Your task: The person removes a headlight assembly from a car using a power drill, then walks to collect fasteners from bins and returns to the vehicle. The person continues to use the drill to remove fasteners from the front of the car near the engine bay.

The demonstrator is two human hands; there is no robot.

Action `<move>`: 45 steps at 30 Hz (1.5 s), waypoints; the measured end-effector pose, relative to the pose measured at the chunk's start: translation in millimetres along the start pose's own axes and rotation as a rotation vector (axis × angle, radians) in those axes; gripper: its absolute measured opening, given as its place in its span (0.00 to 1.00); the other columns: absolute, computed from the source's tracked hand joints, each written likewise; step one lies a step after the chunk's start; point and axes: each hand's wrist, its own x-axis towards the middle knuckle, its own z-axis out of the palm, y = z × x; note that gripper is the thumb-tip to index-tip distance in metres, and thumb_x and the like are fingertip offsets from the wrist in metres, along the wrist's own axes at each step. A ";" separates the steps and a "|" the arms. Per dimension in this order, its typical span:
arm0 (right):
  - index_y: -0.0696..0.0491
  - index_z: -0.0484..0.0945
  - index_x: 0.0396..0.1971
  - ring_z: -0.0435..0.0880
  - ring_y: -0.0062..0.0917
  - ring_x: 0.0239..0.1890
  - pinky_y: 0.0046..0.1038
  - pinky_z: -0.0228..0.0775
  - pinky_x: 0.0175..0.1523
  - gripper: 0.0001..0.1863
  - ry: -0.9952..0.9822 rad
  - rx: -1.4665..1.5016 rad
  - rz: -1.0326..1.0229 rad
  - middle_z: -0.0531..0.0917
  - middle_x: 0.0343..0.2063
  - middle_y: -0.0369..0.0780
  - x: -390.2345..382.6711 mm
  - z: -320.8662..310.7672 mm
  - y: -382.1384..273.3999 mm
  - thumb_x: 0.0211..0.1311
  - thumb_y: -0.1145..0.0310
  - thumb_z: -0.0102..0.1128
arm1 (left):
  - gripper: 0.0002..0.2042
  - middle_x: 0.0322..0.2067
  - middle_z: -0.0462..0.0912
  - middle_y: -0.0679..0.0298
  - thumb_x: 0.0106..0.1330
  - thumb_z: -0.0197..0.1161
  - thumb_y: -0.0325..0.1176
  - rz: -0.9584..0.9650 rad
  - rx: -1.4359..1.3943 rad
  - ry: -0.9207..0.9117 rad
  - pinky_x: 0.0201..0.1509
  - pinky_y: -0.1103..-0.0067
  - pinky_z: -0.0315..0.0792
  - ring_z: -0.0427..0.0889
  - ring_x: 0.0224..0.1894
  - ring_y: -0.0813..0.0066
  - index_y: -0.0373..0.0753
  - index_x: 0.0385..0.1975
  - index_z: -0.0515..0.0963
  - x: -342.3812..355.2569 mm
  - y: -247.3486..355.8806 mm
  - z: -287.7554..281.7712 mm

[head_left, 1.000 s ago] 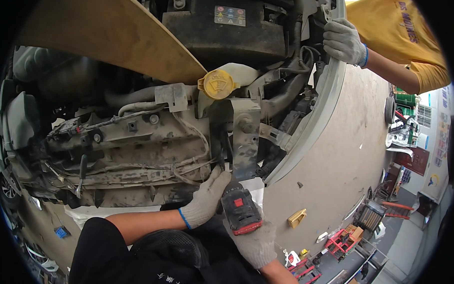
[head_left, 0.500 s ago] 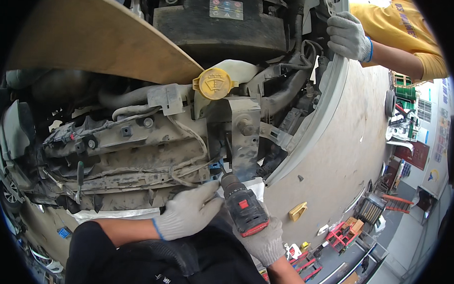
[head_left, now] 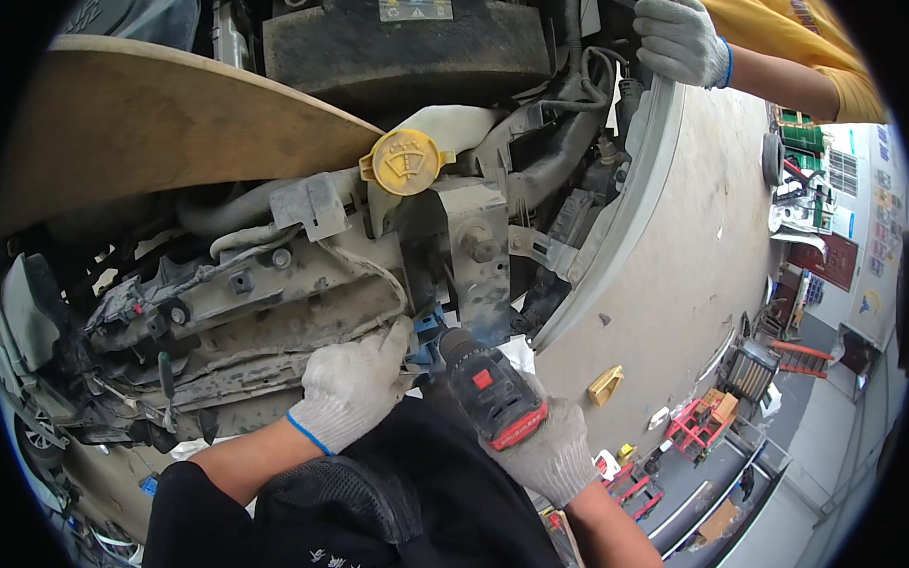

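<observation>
In the head view, my right hand (head_left: pixel 549 448), gloved, grips a black and red cordless drill (head_left: pixel 492 406). Its chuck is at the lower end of a dark metal bracket (head_left: pixel 480 280) on the car's exposed front, where a small blue patch (head_left: pixel 424 351) shows. My left hand (head_left: pixel 356 381), also gloved, has its fingers bent at the lower beam and wires just left of the chuck; what they hold is hidden. A yellow washer-fluid cap (head_left: pixel 404 162) sits above the bracket.
A wooden board (head_left: pixel 185 124) lies across the engine bay beside a black box (head_left: pixel 402 57). A co-worker's gloved hand (head_left: pixel 673 41) grips the fender edge (head_left: pixel 638 200). Carts (head_left: pixel 695 423), a yellow part (head_left: pixel 603 384) and a tire (head_left: pixel 774 155) are on the right.
My left hand has moved up to the lower beam beside the chuck. The drill has been raised and angled toward the bracket's lower end. The camera view has shifted slightly.
</observation>
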 end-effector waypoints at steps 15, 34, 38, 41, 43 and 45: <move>0.49 0.77 0.49 0.85 0.36 0.37 0.36 0.77 0.39 0.24 -0.016 -0.036 -0.076 0.83 0.37 0.41 4.6 9.4 7.3 0.57 0.51 0.61 | 0.26 0.31 0.85 0.57 0.62 0.62 0.43 -0.026 0.015 -0.024 0.29 0.65 0.78 0.86 0.29 0.61 0.39 0.58 0.71 1.0 -1.3 6.0; 0.46 0.74 0.58 0.85 0.37 0.35 0.34 0.77 0.42 0.31 -0.011 0.008 -0.033 0.85 0.39 0.41 5.2 8.9 5.7 0.55 0.50 0.64 | 0.27 0.31 0.84 0.58 0.60 0.65 0.42 -0.004 -0.004 -0.032 0.27 0.66 0.77 0.85 0.29 0.63 0.37 0.56 0.70 -3.8 3.0 -5.1; 0.46 0.75 0.57 0.85 0.37 0.36 0.34 0.77 0.42 0.31 -0.125 -0.048 0.060 0.85 0.40 0.41 10.0 5.1 4.6 0.53 0.50 0.66 | 0.27 0.31 0.84 0.58 0.59 0.66 0.41 0.003 -0.023 -0.043 0.27 0.66 0.77 0.85 0.29 0.63 0.36 0.57 0.69 -2.9 1.6 -5.2; 0.46 0.75 0.57 0.86 0.38 0.35 0.34 0.78 0.41 0.32 -0.072 -0.019 0.011 0.85 0.39 0.41 10.5 7.2 10.6 0.51 0.51 0.67 | 0.27 0.31 0.84 0.57 0.59 0.66 0.41 0.005 -0.031 -0.035 0.27 0.66 0.77 0.85 0.29 0.63 0.36 0.57 0.69 -0.4 1.6 -7.8; 0.47 0.75 0.57 0.86 0.39 0.34 0.34 0.78 0.40 0.32 -0.043 -0.005 -0.027 0.86 0.38 0.41 11.0 7.7 11.9 0.50 0.51 0.68 | 0.26 0.30 0.84 0.58 0.59 0.66 0.41 -0.002 -0.035 -0.030 0.26 0.66 0.77 0.85 0.28 0.62 0.37 0.55 0.69 -0.8 1.3 -6.2; 0.47 0.75 0.57 0.86 0.40 0.34 0.34 0.78 0.40 0.33 -0.071 -0.059 -0.001 0.86 0.37 0.41 12.4 2.1 6.8 0.50 0.52 0.69 | 0.23 0.30 0.84 0.58 0.60 0.66 0.40 -0.007 -0.035 -0.030 0.26 0.66 0.76 0.85 0.27 0.62 0.39 0.53 0.70 0.6 1.3 -5.8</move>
